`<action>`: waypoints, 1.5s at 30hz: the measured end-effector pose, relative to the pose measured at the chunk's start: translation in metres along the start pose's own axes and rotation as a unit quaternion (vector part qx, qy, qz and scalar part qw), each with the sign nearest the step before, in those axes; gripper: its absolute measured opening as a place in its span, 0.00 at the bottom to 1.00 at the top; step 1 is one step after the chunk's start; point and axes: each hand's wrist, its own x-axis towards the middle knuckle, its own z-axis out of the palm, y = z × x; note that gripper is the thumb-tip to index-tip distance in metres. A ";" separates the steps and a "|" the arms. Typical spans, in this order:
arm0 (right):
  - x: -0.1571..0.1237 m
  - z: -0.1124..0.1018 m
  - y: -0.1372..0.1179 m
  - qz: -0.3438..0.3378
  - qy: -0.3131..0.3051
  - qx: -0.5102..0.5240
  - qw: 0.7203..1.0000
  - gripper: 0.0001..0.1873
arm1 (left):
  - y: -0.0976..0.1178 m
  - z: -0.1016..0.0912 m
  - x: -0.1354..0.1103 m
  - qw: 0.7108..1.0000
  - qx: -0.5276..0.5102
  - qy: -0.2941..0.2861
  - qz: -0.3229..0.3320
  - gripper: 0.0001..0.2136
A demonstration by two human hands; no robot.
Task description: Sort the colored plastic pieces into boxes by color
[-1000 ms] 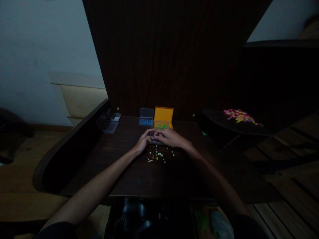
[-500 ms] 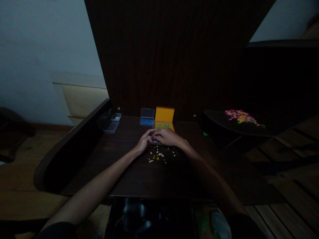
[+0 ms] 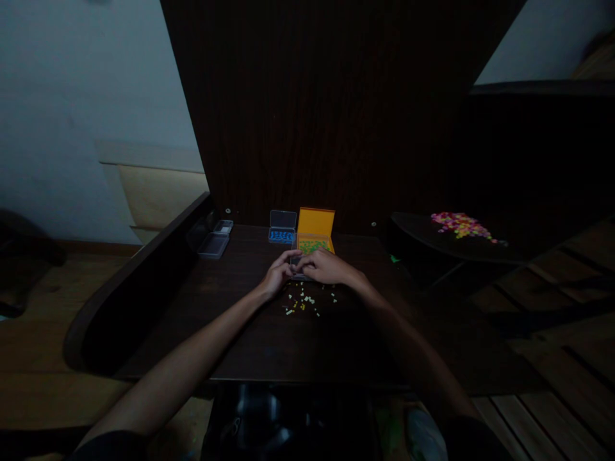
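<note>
A small clear plastic box [image 3: 300,277] sits on the dark table in front of me, mostly covered by my hands. My left hand [image 3: 276,275] grips its left side, fingers curled around the edge. Over the box, my right hand [image 3: 327,267] has bent fingers pressed together, their tips down inside it; whatever they pinch is too small to make out. Nearer to me lie several small pale pieces [image 3: 309,299] and a few yellow pieces [image 3: 303,307]. Just behind my hands stands an open yellow box [image 3: 316,221] with green pieces [image 3: 314,245] in it.
An open clear case with blue pieces [image 3: 282,236] stands left of the yellow box. Farther left, another open clear case [image 3: 214,245] lies by the raised side panel [image 3: 139,282]. Colourful pieces [image 3: 464,225] are heaped on a side shelf at right. A tall dark panel [image 3: 331,115] closes the back.
The fingers of my right hand have shifted slightly inside the clear box, showing more of its inside. My left hand keeps its place. The whole view has moved a little.
</note>
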 end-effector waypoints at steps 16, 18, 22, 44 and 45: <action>0.001 0.001 -0.005 0.011 -0.030 -0.016 0.999 0.17 | -0.002 -0.002 0.001 1.000 0.025 0.004 0.000 0.27; 0.001 -0.001 -0.005 0.012 -0.026 -0.007 1.000 0.17 | -0.002 -0.003 0.001 1.000 0.027 0.003 0.003 0.27; -0.007 -0.007 -0.008 0.024 0.015 0.026 0.999 0.15 | -0.004 -0.005 0.003 1.000 0.023 0.005 0.004 0.28; -0.048 0.046 -0.033 0.025 -0.133 -0.062 0.989 0.11 | -0.002 -0.004 0.004 1.000 -0.021 -0.010 0.002 0.27; -0.049 0.047 -0.033 0.025 -0.131 -0.065 0.989 0.11 | -0.001 -0.004 0.004 1.000 -0.022 -0.010 0.001 0.26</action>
